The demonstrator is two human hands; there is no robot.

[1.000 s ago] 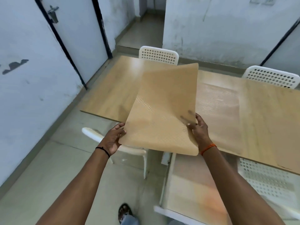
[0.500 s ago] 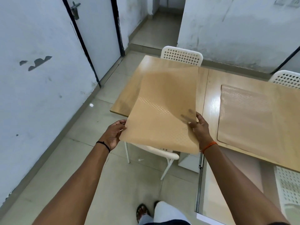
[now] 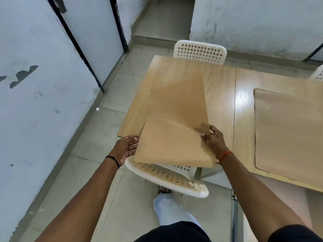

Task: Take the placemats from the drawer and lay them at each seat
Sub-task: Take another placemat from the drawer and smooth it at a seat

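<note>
No readable text, labels, brands, numbers or signs anywhere in view; walls and all other surfaces carry no lettering.

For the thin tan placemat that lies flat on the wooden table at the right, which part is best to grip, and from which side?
Likely its near long edge, from the person's side. The flat tan placemat lies on the wooden table with that edge close to the table's rim, so fingers could slide it slightly over the rim and pinch it there.
</note>
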